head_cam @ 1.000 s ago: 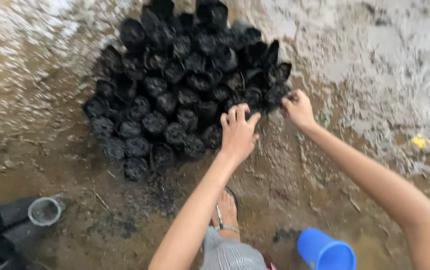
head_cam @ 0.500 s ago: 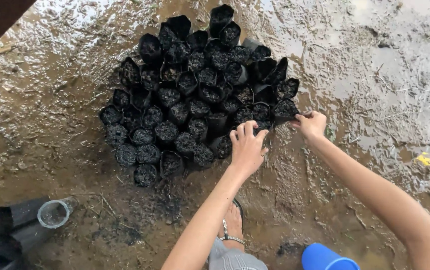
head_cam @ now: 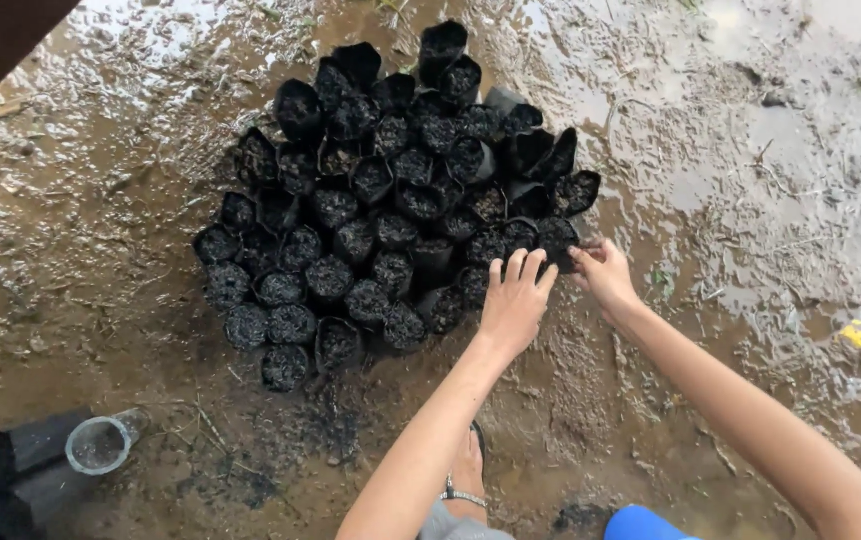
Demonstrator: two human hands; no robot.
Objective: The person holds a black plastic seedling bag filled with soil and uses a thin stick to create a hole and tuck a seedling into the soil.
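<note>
A tight cluster of black soil-filled nursery bags (head_cam: pixel 380 210) stands on wet muddy ground. My left hand (head_cam: pixel 515 300) lies flat with fingers stretched out on the bags at the cluster's lower right edge. My right hand (head_cam: pixel 605 275) is just to its right, fingers curled onto the rim of the outermost black bag (head_cam: pixel 556 240). The two hands are almost touching, on either side of that bag.
A clear plastic cup (head_cam: pixel 100 443) lies beside black objects (head_cam: pixel 20 465) at the lower left. A blue container (head_cam: pixel 650 523) peeks in at the bottom edge, near my sandalled foot (head_cam: pixel 465 470). A yellow scrap (head_cam: pixel 858 335) lies at right. Puddles and mud surround the cluster.
My right hand has drawn in towards my left hand at the cluster's lower right corner. The view has shifted, so the blue container sits lower in the picture.
</note>
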